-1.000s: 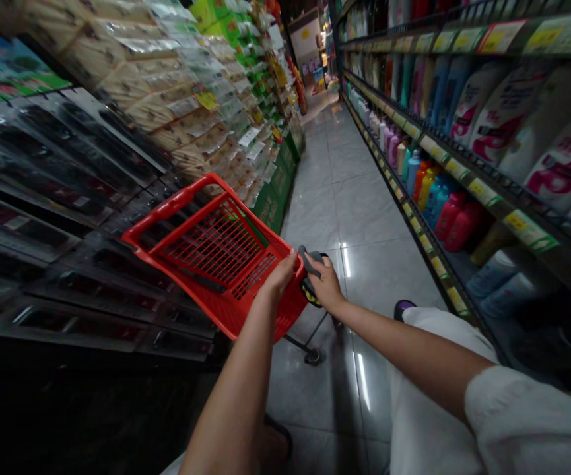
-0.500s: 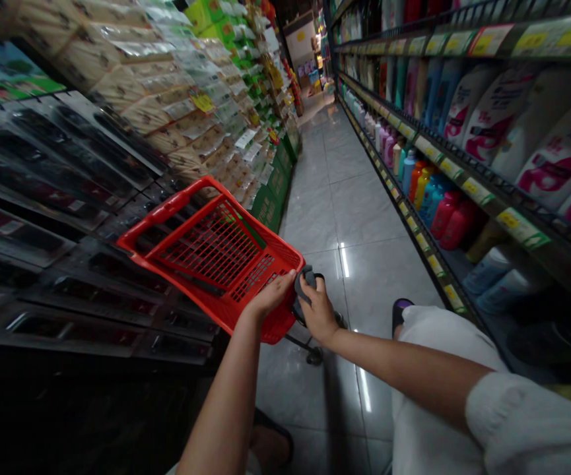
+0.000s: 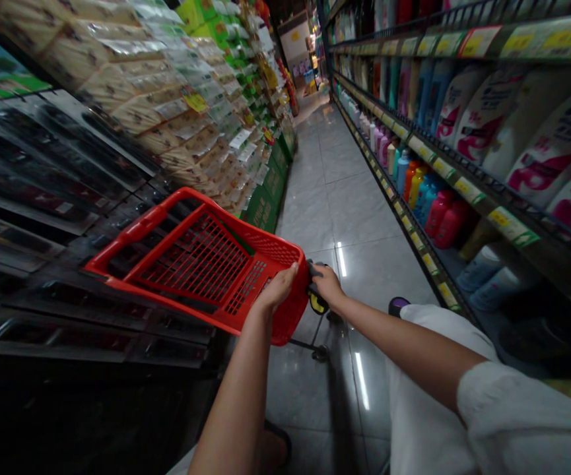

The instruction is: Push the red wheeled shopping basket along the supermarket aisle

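Observation:
A red plastic shopping cart basket (image 3: 245, 316) stands tilted in front of me, its long handle pointing to the left. My left hand (image 3: 281, 289) reaches inside it and lies against the end wall nearest me, fingers stretched and together, just below the rim. Outside that same end, my right hand (image 3: 327, 285) is closed on a dark grey, soft-looking thing (image 3: 314, 268), pressed close to the basket's outer side. Below those fingers a black and yellow round part (image 3: 318, 303) shows; I cannot tell what it belongs to.
Shelves (image 3: 463, 188) of shampoo and other bottles run along the right. Stacked packs (image 3: 166, 112) and hanging dark packages (image 3: 42, 178) line the left. A cart wheel (image 3: 320, 353) rests on the shiny tiled floor (image 3: 309, 198). My knee in white trousers (image 3: 428, 369) is close by.
The basket's handle end has swung left and slightly down in view. My right hand has shifted a little right and up with the grey thing, and the yellow part now shows.

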{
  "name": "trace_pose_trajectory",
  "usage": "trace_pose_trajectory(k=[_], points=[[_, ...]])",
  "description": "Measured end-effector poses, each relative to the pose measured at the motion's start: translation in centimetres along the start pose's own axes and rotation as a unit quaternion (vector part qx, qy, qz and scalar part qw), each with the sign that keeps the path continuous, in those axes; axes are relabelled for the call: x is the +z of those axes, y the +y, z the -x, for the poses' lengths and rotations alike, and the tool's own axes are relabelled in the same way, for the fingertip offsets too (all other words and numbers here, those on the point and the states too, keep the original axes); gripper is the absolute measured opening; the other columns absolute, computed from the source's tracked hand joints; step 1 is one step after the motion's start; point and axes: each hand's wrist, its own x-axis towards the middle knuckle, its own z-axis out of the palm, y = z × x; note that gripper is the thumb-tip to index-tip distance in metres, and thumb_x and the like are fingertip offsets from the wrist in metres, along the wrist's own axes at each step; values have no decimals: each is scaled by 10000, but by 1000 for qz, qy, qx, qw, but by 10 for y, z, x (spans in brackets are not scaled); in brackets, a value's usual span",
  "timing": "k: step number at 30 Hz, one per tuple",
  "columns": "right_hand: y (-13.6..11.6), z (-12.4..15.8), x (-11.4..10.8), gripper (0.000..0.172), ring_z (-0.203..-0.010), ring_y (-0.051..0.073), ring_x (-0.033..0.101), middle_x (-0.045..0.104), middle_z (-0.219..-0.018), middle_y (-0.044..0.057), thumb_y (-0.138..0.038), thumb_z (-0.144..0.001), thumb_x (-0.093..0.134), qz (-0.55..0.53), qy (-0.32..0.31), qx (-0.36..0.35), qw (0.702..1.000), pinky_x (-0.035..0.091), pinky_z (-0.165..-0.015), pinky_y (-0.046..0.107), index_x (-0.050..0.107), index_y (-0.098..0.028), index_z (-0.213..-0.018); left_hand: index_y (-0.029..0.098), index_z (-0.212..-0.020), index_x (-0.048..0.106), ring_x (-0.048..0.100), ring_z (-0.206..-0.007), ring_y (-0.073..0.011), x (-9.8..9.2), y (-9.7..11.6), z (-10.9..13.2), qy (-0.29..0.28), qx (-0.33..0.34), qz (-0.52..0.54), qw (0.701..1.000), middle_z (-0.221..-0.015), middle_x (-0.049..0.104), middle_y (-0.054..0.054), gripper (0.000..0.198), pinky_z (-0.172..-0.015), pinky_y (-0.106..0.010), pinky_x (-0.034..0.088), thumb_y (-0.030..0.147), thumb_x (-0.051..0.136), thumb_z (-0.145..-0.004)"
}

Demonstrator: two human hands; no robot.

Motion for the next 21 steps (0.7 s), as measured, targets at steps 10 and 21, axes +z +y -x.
trace_pose_trajectory(k=[10,21], points=[[-5,-22,-12,413,-914,181,650,735,-916,-10,-104,-614,488,-89,-103,54,989,486,-953,339,755,-205,-913,146,-879,765,574,-1255,-298,-4,2,4,23,-2,-15,1000,-949,771,-81,269,-1109,-406,401,381,635,-880],[7,-33,-24,370,-833,187,635,711,-847,-16,-96,-523,518,-104,-142,126,976,498,-904,348,708,-192,-825,136,-970,752,557,-1274,-313,-7,1,5,24,5,-60,998,-1052,760,-109,363,-1112,-405,384,457,607,-885]])
